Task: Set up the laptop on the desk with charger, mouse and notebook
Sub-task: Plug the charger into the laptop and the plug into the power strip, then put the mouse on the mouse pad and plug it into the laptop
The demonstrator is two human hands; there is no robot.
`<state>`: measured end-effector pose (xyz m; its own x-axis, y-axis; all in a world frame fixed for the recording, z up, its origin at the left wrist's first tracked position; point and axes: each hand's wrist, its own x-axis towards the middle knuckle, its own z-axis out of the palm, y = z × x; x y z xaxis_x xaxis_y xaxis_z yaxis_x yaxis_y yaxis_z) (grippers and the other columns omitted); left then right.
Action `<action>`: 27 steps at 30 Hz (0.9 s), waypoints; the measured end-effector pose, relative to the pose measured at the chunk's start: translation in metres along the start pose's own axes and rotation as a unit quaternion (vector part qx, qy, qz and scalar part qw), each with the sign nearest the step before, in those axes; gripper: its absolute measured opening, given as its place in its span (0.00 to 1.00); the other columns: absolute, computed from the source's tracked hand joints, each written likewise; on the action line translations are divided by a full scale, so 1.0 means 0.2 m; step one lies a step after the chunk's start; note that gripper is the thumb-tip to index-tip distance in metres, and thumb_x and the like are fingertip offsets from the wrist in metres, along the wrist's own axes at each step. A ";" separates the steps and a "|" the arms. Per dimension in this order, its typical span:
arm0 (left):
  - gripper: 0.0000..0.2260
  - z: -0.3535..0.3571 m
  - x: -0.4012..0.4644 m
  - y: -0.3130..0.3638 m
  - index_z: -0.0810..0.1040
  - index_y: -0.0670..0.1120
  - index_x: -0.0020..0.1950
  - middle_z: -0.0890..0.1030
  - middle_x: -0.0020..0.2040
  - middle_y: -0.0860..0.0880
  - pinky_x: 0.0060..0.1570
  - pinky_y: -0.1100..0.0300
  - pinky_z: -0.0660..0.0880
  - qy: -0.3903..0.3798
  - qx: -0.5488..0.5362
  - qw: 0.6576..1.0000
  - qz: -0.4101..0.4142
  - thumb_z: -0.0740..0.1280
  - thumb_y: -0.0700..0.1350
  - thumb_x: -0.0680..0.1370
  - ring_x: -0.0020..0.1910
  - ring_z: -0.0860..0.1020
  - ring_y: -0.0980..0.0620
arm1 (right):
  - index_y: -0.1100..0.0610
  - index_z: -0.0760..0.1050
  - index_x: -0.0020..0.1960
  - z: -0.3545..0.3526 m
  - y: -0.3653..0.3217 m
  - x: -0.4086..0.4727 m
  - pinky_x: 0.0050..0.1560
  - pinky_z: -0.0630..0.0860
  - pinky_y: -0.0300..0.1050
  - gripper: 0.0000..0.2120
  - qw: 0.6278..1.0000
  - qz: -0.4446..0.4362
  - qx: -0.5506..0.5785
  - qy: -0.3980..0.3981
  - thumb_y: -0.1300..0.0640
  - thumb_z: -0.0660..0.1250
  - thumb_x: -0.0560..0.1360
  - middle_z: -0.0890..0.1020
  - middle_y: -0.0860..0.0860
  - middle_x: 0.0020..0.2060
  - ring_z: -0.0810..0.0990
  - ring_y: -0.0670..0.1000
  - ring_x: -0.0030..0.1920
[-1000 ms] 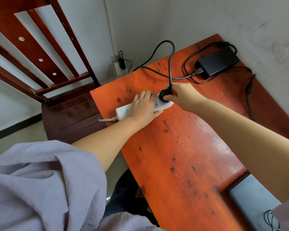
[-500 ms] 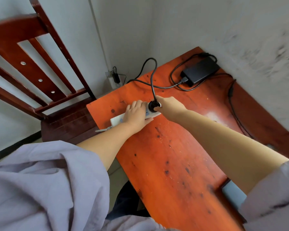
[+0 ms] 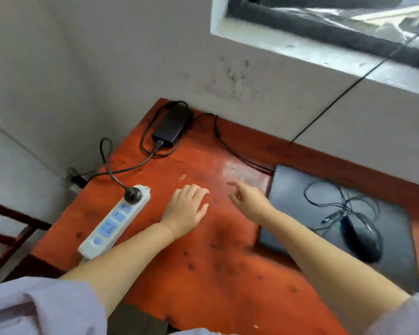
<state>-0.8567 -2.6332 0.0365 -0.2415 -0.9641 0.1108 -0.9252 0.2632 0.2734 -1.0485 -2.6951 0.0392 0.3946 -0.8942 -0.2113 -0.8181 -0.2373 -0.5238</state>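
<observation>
on desk [image 3: 203, 274], closed laptop [image 3: 300, 201] angled diag, mouse [image 3: 362, 238] atop

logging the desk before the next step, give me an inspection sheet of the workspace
surface: red wooden desk, worn with dark spots, glossy patch near the middle
job's things: laptop closed, flat at the desk's right; mouse on its lid; charger at the far corner; notebook not seen
clutter: nothing seen
hands: left hand flat over the desk, empty; right hand open, empty, finger pointing away
cables: plug seated in the end socket of the power strip; charger lead loops over the desk edge; second lead runs toward the laptop; mouse cable loose on the lid
surroundings: grey wall, window above, thin wire down the wall, wooden chair at left
</observation>
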 end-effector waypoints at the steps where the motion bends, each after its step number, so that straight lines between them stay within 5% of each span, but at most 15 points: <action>1: 0.13 0.02 0.08 0.07 0.77 0.44 0.57 0.81 0.51 0.44 0.48 0.50 0.75 -0.013 0.003 0.999 0.036 0.68 0.46 0.74 0.49 0.79 0.43 | 0.53 0.68 0.66 -0.04 0.07 -0.06 0.48 0.76 0.50 0.17 1.000 0.025 0.006 0.019 0.56 0.59 0.77 0.82 0.54 0.43 0.79 0.57 0.47; 6: 0.12 0.15 0.36 0.45 0.79 0.43 0.51 0.81 0.45 0.43 0.42 0.52 0.76 -0.060 -0.007 0.982 0.181 0.73 0.44 0.69 0.43 0.80 0.41 | 0.54 0.72 0.63 -0.21 0.42 -0.46 0.45 0.74 0.49 0.15 0.976 0.165 0.069 0.122 0.56 0.58 0.78 0.77 0.48 0.34 0.76 0.52 0.41; 11: 0.16 0.34 0.48 0.86 0.74 0.44 0.61 0.78 0.55 0.45 0.54 0.50 0.71 -0.138 -0.051 0.961 0.233 0.63 0.51 0.77 0.56 0.75 0.43 | 0.54 0.77 0.56 -0.31 0.73 -0.85 0.50 0.75 0.48 0.12 0.919 0.278 0.056 0.273 0.59 0.58 0.77 0.81 0.51 0.51 0.78 0.53 0.53; 14: 0.25 0.44 0.52 1.11 0.64 0.44 0.70 0.73 0.63 0.45 0.58 0.50 0.70 -0.164 -0.031 0.969 0.181 0.58 0.58 0.78 0.62 0.71 0.44 | 0.56 0.74 0.59 -0.35 0.89 -0.93 0.53 0.73 0.52 0.12 0.900 0.313 0.010 0.302 0.58 0.61 0.76 0.76 0.55 0.56 0.71 0.57 0.59; 17: 0.31 0.50 0.55 1.30 0.56 0.43 0.74 0.70 0.66 0.43 0.59 0.48 0.71 -0.208 -0.020 0.973 0.094 0.60 0.58 0.77 0.65 0.69 0.44 | 0.56 0.63 0.69 -0.36 0.98 -0.89 0.60 0.69 0.53 0.25 0.912 0.339 -0.008 0.230 0.50 0.64 0.75 0.67 0.56 0.66 0.65 0.58 0.65; 22: 0.15 0.58 0.61 1.50 0.65 0.40 0.63 0.73 0.63 0.42 0.55 0.52 0.74 -0.228 0.110 0.967 0.033 0.60 0.38 0.77 0.62 0.73 0.44 | 0.54 0.55 0.73 -0.34 1.10 -0.81 0.60 0.68 0.54 0.32 0.930 0.324 -0.041 0.167 0.45 0.63 0.74 0.68 0.55 0.66 0.66 0.57 0.65; 27: 0.08 0.55 0.71 1.62 0.71 0.36 0.54 0.78 0.54 0.37 0.44 0.52 0.72 -0.279 0.005 0.960 -0.031 0.60 0.36 0.75 0.53 0.77 0.38 | 0.54 0.55 0.73 -0.41 1.22 -0.90 0.60 0.67 0.55 0.33 0.917 0.331 0.018 0.220 0.47 0.63 0.74 0.69 0.56 0.65 0.66 0.58 0.64</action>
<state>-1.2228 -2.6899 0.0349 -0.3033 -0.8475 -0.4356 -0.9446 0.2072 0.2544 -1.3535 -2.6234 0.0182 -0.3976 -0.9062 -0.1438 -0.8005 0.4192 -0.4283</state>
